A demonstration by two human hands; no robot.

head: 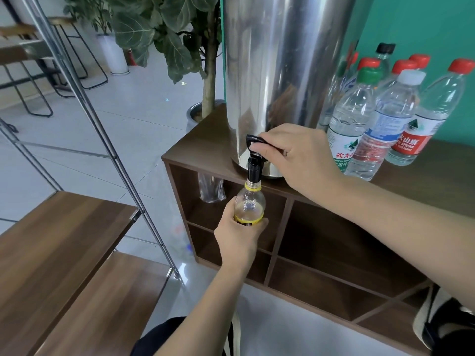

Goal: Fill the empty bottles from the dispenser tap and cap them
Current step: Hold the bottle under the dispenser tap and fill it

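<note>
green-label bottle (345,147): "农夫山" | red-label bottle (411,143): "夫山泉", "SPRING"

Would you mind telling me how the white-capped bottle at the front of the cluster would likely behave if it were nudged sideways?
The white-capped bottle is tall and narrow, so it would probably tip rather than slide. It looks full, so likely heavyish for its size. Close neighbours, such as the green-capped bottle, might catch it or topple too.

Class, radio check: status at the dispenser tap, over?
Left hand grips bottle, mouth under tap. Right hand on tap lever. Bottle uncapped. Nothing in the way.
</note>
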